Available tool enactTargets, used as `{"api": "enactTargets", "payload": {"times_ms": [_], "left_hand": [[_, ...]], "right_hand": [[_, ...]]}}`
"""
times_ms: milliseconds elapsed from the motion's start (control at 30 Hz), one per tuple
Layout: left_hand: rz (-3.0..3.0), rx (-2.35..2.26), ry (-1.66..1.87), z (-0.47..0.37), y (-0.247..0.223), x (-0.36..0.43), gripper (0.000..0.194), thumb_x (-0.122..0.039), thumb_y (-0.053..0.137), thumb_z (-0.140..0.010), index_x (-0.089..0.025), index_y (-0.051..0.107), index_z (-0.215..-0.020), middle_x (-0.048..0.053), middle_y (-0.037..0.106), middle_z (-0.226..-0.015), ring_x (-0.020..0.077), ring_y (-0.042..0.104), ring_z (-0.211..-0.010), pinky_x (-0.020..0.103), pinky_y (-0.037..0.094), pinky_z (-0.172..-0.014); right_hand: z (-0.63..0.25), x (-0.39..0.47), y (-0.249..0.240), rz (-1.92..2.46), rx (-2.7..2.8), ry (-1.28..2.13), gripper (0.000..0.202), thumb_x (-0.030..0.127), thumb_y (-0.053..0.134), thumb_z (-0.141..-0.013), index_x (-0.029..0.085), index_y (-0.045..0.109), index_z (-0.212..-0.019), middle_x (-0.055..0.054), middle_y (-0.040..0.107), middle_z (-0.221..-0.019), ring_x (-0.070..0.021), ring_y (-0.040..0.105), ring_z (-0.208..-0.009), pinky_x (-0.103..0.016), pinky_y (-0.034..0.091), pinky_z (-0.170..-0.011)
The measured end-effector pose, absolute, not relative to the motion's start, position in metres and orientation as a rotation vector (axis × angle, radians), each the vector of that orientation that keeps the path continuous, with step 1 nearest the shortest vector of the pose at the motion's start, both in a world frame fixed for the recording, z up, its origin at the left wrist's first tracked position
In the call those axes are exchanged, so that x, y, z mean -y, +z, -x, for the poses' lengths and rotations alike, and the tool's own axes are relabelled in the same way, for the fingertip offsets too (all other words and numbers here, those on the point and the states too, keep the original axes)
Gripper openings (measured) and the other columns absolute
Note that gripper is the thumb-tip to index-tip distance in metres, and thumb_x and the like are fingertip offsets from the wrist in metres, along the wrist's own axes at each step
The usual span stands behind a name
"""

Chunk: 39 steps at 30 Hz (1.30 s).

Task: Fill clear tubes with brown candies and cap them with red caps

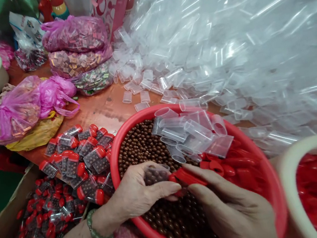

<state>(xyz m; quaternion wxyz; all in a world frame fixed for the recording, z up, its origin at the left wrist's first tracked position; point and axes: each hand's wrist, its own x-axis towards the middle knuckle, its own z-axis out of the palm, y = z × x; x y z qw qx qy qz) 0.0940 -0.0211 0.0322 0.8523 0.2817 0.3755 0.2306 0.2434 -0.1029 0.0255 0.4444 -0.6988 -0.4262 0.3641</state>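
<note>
Red basin (270, 181), holding brown beads, clear tubes and red caps within reach. Over its near side, the left hand (140, 193) pinches a bead-filled tube (154, 174); right hand (231, 207) fingers pinch a red cap (186, 177) against its mouth.

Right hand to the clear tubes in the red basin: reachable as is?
Probably yes. The right hand is over the red basin, pinching a red cap; the clear tubes lie just beyond, uncovered. The cap occupies its fingers, though.
</note>
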Motion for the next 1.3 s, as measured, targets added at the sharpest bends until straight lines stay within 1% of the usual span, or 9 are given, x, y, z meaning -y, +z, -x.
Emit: {"api": "enactTargets", "payload": {"times_ms": [233,367,533,633,700,833,933,1133,1300], "left_hand": [[-0.699,-0.788,0.510,-0.090,0.026,0.021,0.052,-0.052,0.087,-0.056,-0.015,0.055,-0.073,-0.006,0.054,-0.062,0.0071,0.050,-0.056,0.022,0.039,-0.056],[-0.769,-0.826,0.548,-0.090,0.028,0.020,0.048,-0.049,0.088,-0.056,-0.014,0.057,-0.069,-0.006,0.051,-0.061,0.0055,0.042,-0.057,0.022,0.033,-0.057],[-0.771,-0.796,0.563,-0.091,0.025,0.020,0.043,-0.045,0.085,-0.063,-0.013,0.060,-0.077,-0.005,0.054,-0.068,0.0069,0.046,-0.063,0.022,0.037,-0.063],[-0.763,-0.770,0.570,-0.091,0.020,0.022,0.037,-0.038,0.081,-0.068,-0.013,0.063,-0.089,-0.003,0.059,-0.076,0.0078,0.050,-0.068,0.023,0.041,-0.069],[-0.750,-0.748,0.557,-0.092,0.018,0.023,0.035,-0.035,0.082,-0.067,-0.013,0.062,-0.085,-0.004,0.057,-0.073,0.0073,0.049,-0.066,0.022,0.040,-0.066],[-0.769,-0.759,0.536,-0.092,0.019,0.022,0.040,-0.041,0.086,-0.060,-0.013,0.062,-0.077,-0.004,0.057,-0.069,0.0078,0.048,-0.064,0.022,0.037,-0.061],[-0.805,-0.780,0.542,-0.091,0.023,0.020,0.042,-0.045,0.085,-0.060,-0.013,0.064,-0.079,-0.003,0.059,-0.068,0.0080,0.050,-0.063,0.021,0.037,-0.059],[-0.750,-0.775,0.528,-0.092,0.024,0.022,0.049,-0.048,0.087,-0.057,-0.015,0.061,-0.081,-0.003,0.060,-0.063,0.0091,0.054,-0.058,0.022,0.040,-0.058],[-0.758,-0.778,0.543,-0.090,0.025,0.022,0.046,-0.046,0.087,-0.059,-0.015,0.061,-0.081,-0.003,0.061,-0.066,0.0094,0.056,-0.061,0.023,0.042,-0.062]], "right_hand": [[-0.238,0.096,0.017,1.552,1.963,0.038,0.056,0.037,0.064,-0.091,0.019,0.048,-0.142,-0.009,0.075,-0.104,-0.0232,0.073,-0.087,-0.033,0.061,-0.077],[-0.238,0.088,0.018,1.477,2.127,-0.316,0.042,0.030,0.050,-0.100,0.010,0.050,-0.137,-0.010,0.076,-0.089,-0.0188,0.072,-0.073,-0.028,0.058,-0.070],[-0.239,0.085,0.019,1.510,2.259,-0.495,0.036,0.031,0.040,-0.103,0.003,0.055,-0.120,-0.013,0.075,-0.077,-0.0172,0.070,-0.059,-0.024,0.055,-0.059],[-0.242,0.083,0.018,1.521,2.301,-0.448,0.041,0.032,0.031,-0.105,0.002,0.058,-0.110,-0.014,0.074,-0.072,-0.0170,0.068,-0.051,-0.024,0.054,-0.054],[-0.244,0.082,0.020,1.491,2.331,-0.367,0.040,0.032,0.030,-0.105,0.004,0.059,-0.110,-0.013,0.074,-0.072,-0.0172,0.069,-0.051,-0.024,0.054,-0.053],[-0.251,0.082,0.027,1.474,2.272,-0.074,0.040,0.044,0.035,-0.103,0.014,0.060,-0.114,-0.007,0.077,-0.077,-0.0179,0.071,-0.054,-0.024,0.054,-0.049],[-0.255,0.088,0.029,1.588,2.021,0.155,0.038,0.055,0.049,-0.095,0.022,0.063,-0.107,-0.004,0.078,-0.082,-0.0183,0.073,-0.057,-0.024,0.054,-0.046],[-0.243,0.098,0.027,1.628,1.145,0.788,0.020,0.039,0.079,-0.075,0.025,0.071,-0.086,-0.002,0.076,-0.081,-0.0177,0.073,-0.070,-0.025,0.060,-0.066],[-0.221,0.101,0.023,1.652,0.797,0.774,0.023,0.035,0.083,-0.069,0.023,0.076,-0.088,-0.004,0.077,-0.084,-0.0187,0.073,-0.072,-0.028,0.062,-0.068]]}}
